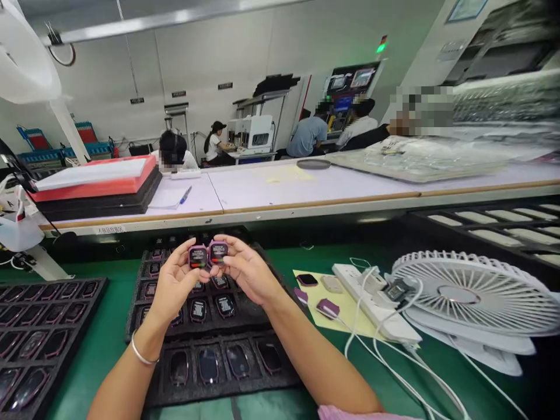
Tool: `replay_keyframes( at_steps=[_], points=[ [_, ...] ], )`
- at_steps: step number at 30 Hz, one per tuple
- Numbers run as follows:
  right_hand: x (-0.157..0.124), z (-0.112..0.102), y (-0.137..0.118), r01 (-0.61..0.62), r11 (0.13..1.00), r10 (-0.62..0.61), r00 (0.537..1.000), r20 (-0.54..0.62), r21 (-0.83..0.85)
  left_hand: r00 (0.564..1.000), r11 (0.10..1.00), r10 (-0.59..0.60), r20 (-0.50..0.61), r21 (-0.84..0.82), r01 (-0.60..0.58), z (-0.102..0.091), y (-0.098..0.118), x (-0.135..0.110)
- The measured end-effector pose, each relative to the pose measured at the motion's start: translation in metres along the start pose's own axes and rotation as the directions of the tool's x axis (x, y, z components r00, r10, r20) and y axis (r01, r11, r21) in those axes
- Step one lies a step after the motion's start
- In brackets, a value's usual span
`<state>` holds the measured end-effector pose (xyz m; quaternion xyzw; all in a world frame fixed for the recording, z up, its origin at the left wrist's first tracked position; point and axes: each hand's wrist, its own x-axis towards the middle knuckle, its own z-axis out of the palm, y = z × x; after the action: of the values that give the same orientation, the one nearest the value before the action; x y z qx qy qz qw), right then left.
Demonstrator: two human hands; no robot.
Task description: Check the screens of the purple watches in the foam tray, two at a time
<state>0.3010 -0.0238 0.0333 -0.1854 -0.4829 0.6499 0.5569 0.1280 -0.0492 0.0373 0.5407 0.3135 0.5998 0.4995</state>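
Note:
My left hand (pixel 177 280) is closed around a purple-framed smartwatch (pixel 198 256) whose lit screen shows white text and a red patch. Side by side with it, my right hand (pixel 245 265) grips another purple smartwatch (pixel 218 251), its screen lit with similar text and touches of red and green. Both watches are held above a black foam tray (pixel 258 326), where several watches lie in slots, some with lit text. Closer to me, a second foam tray (pixel 160 394) holds watches with dark screens.
A foam tray of watches (pixel 98 297) lies at left. At right are a white power strip (pixel 376 303) with cables, a white fan (pixel 459 294) and a yellow sheet (pixel 317 312) bearing small devices. A raised shelf (pixel 245 192) runs behind; several people sit beyond it.

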Motion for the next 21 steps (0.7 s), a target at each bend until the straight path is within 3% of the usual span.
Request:
replay_keyframes(
  at_steps=[8, 21],
  points=[
    [-0.0039, 0.0023, -0.0033, 0.053, 0.995, -0.052, 0.998, 0.018, -0.09, 0.999, 0.998, 0.022, -0.033, 0.053, -0.02, 0.0048, -0.0042, 0.0008],
    [-0.0071, 0.0073, -0.0005, 0.06, 0.993, -0.054, 0.997, 0.059, -0.104, 0.993, 0.992, 0.08, -0.085, 0.1, -0.072, 0.0054, 0.0003, -0.0011]
  ],
)
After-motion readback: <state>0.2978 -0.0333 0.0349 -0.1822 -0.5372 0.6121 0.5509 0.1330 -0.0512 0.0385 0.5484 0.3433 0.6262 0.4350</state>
